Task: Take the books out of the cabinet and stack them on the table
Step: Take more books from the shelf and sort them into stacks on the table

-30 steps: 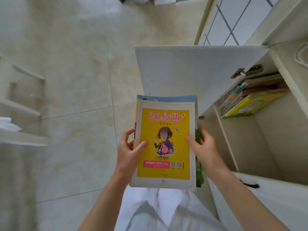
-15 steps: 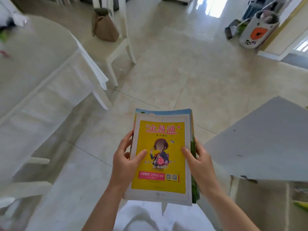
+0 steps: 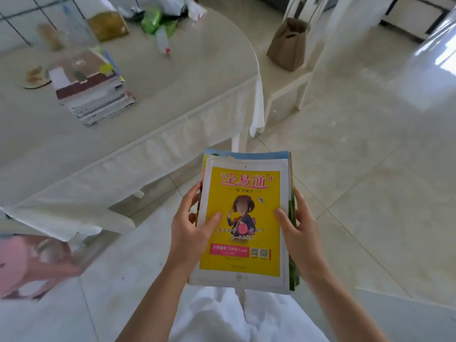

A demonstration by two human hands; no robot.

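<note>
Both hands hold a small bundle of books (image 3: 243,218) flat in front of the body, above the tiled floor (image 3: 357,181). The left hand (image 3: 190,230) grips the bundle's left edge, thumb lying across the yellow top cover, fingers curled underneath. The right hand (image 3: 299,233) grips the right edge likewise, thumb on the cover, fingers wrapped below. A blue-edged book and green page edges show beneath the top book.

The counter (image 3: 172,99), covered in a pale cloth, lies up and to the left of the bundle, well apart from it. On the counter stands a stack of books (image 3: 91,87), on its left part, somewhat askew. Beyond the stack, at the counter's far side, lie a clear bottle (image 3: 163,41), green packaging (image 3: 153,19) and a brown packet (image 3: 108,25), all blurred. A brown paper bag (image 3: 287,44) rests on a white chair (image 3: 308,77) just beyond the counter's right end.
</note>
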